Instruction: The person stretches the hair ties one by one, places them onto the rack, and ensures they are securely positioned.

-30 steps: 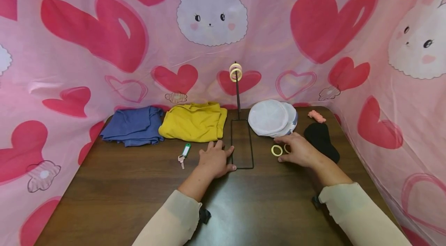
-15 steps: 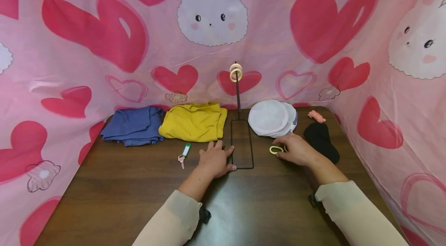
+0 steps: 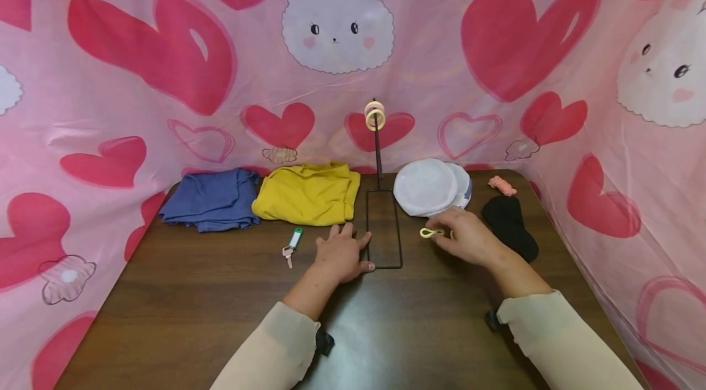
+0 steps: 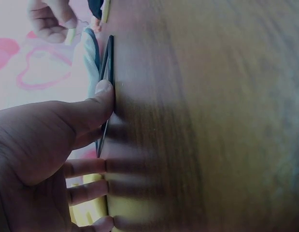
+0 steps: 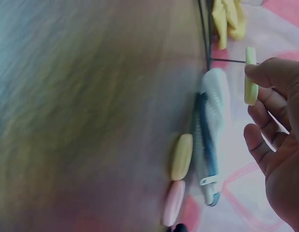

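The right hand (image 3: 469, 238) pinched a yellow ring (image 3: 431, 232), seemingly lifted off the table (image 3: 193, 304); the left hand (image 3: 342, 253) pressed flat, fingers spread, beside the wire stand (image 3: 384, 227).

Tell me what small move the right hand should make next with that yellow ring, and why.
Probably lift the yellow ring toward the top of the stand. The right hand pinches it just above the table, two rings hang there, and the left hand presses beside the stand's base.
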Available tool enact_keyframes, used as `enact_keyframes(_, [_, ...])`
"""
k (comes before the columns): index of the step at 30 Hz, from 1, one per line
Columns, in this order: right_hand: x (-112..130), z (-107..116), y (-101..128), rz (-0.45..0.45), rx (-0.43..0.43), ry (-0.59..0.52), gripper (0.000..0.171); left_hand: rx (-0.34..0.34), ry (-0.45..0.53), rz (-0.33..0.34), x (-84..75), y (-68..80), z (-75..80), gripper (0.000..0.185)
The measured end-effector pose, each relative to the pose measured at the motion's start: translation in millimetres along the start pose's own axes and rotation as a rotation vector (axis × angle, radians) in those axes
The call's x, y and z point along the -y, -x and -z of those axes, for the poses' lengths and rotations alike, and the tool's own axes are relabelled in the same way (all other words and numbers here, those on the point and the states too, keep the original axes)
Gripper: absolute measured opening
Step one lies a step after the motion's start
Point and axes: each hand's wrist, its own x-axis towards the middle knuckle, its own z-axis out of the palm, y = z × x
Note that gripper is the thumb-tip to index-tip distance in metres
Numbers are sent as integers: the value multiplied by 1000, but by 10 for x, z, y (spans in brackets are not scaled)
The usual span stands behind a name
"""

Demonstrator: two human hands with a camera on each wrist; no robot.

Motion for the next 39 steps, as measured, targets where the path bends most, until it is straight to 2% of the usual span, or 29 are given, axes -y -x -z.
enact_keyframes(9, [252,142,-90,109,-113,10,22,-3,1,-5,-3,4,5,76])
enact_keyframes(16, [502,328,-212,237,-229,7,27,-5,-2,-1,8,1,19,76])
enact_keyframes(28, [1072,763,-458,406,-399,-93,20,-12,-4,-3,20,5,16,76])
enact_keyframes(33, [1275,890,-546,437,-442,-95,20,-6,-3,-1,15,-1,2,76])
enact_keyframes(39, [1386,979,-647,491,-466,-96,22,-6,-8,-1,9,-6,-8,77])
